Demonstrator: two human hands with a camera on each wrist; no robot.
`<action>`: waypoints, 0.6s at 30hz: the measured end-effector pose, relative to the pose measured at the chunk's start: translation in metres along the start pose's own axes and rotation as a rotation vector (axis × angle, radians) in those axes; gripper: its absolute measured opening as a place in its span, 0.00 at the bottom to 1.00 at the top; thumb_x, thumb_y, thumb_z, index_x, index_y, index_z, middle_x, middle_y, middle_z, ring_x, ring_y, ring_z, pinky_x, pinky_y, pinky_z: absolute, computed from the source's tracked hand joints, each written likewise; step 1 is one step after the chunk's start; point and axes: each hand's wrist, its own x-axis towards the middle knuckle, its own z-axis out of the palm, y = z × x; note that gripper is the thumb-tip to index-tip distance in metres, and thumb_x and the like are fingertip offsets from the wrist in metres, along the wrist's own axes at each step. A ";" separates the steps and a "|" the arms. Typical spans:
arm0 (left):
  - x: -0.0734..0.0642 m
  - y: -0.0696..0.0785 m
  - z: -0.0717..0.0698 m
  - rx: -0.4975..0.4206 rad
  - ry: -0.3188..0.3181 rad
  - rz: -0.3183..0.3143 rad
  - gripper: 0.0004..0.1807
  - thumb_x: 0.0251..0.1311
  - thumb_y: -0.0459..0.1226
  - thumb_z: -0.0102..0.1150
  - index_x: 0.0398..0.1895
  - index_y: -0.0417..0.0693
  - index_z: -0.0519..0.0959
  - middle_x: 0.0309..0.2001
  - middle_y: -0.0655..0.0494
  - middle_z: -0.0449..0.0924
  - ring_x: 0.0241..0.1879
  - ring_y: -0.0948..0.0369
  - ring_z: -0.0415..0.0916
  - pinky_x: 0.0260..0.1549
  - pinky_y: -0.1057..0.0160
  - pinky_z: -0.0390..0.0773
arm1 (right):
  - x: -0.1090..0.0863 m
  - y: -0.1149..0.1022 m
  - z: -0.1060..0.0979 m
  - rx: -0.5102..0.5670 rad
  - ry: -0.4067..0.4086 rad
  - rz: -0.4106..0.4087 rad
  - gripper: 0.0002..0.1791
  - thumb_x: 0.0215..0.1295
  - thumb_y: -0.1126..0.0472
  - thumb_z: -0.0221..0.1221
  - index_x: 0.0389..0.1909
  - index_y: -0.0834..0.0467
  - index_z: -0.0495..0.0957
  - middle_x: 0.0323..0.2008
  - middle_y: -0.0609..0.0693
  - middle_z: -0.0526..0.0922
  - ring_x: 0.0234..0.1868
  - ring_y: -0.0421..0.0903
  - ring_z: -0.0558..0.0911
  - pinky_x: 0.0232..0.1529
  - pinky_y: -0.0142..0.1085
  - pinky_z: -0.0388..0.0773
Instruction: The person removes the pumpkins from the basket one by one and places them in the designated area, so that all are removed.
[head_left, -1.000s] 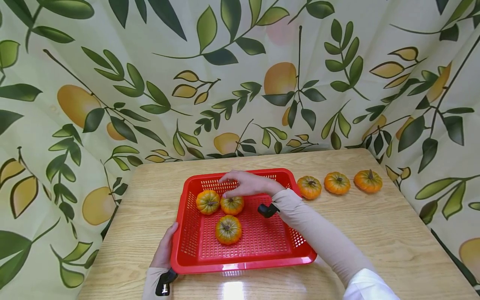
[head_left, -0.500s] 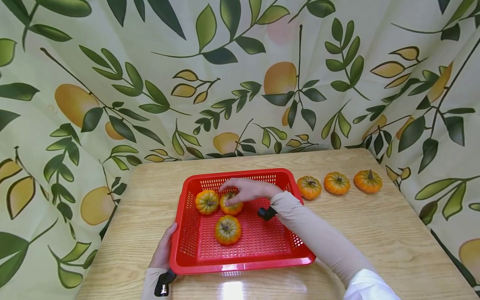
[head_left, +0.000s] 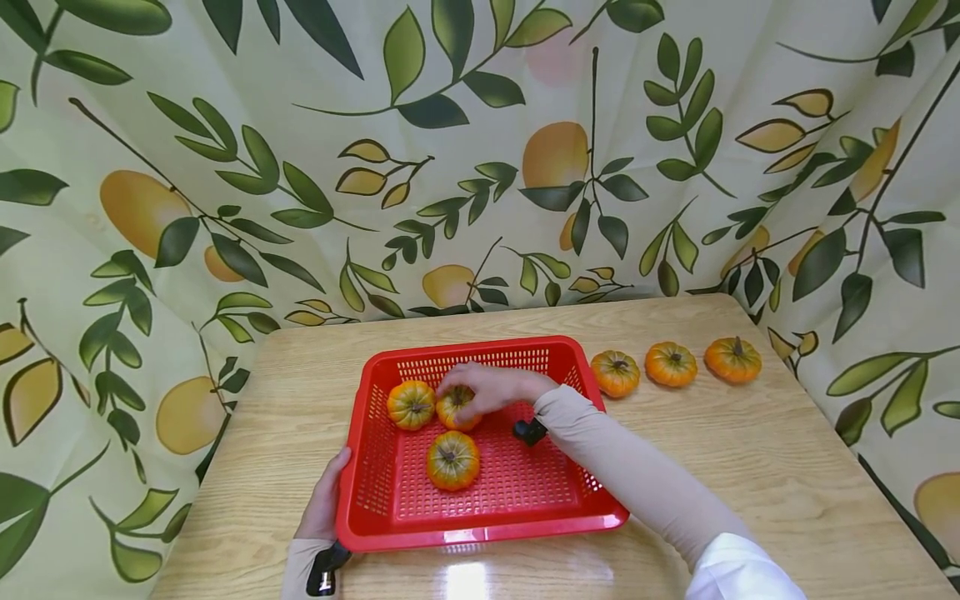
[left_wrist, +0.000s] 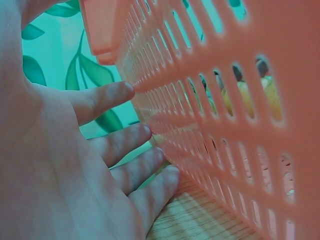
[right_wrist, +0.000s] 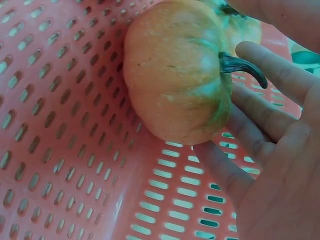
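A red plastic basket (head_left: 480,536) with perforated walls holds three small orange pumpkins. My right hand (head_left: 498,387) reaches in from the right and grips the pumpkin (head_left: 452,406) near the back wall, thumb on the front side and fingers behind. In the right wrist view this pumpkin (right_wrist: 175,75) has a dark curved stem and hides some fingertips. Beside it sit a left pumpkin (head_left: 411,406) and a front pumpkin (head_left: 452,461). Against the basket's left side rests my left hand (head_left: 321,498); the left wrist view shows its fingers (left_wrist: 132,140) spread, with tips at the slotted wall.
To the right of the basket, three more pumpkins stand in a row on the wooden table (head_left: 735,467): a near one (head_left: 615,373), a middle one (head_left: 671,364) and a far one (head_left: 732,360). A leaf-and-fruit patterned curtain (head_left: 480,167) borders the table.
My right hand has come down from above the back pumpkin to close around it. The left hand stays at the basket's side, and the pumpkins keep their places.
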 end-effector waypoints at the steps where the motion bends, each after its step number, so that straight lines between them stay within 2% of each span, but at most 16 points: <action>1: 0.000 0.000 0.000 0.002 -0.012 0.002 0.22 0.74 0.60 0.33 0.61 0.70 0.71 0.52 0.63 0.82 0.52 0.62 0.80 0.54 0.57 0.81 | 0.000 0.000 0.001 -0.007 -0.002 0.004 0.26 0.64 0.54 0.67 0.63 0.50 0.76 0.70 0.51 0.68 0.70 0.50 0.65 0.73 0.49 0.64; 9: 0.001 0.001 -0.002 -0.010 -0.056 -0.012 0.22 0.74 0.60 0.32 0.60 0.71 0.72 0.52 0.64 0.83 0.52 0.63 0.81 0.55 0.57 0.81 | 0.000 0.001 0.003 -0.059 -0.011 0.026 0.28 0.63 0.56 0.68 0.64 0.49 0.75 0.70 0.51 0.68 0.69 0.49 0.65 0.72 0.48 0.65; 18: 0.001 -0.002 -0.002 0.002 -0.028 0.003 0.22 0.74 0.59 0.32 0.58 0.74 0.75 0.52 0.65 0.83 0.52 0.63 0.80 0.54 0.57 0.81 | 0.000 0.000 0.004 -0.056 -0.041 0.058 0.29 0.64 0.55 0.68 0.66 0.47 0.74 0.68 0.51 0.69 0.68 0.48 0.68 0.72 0.47 0.66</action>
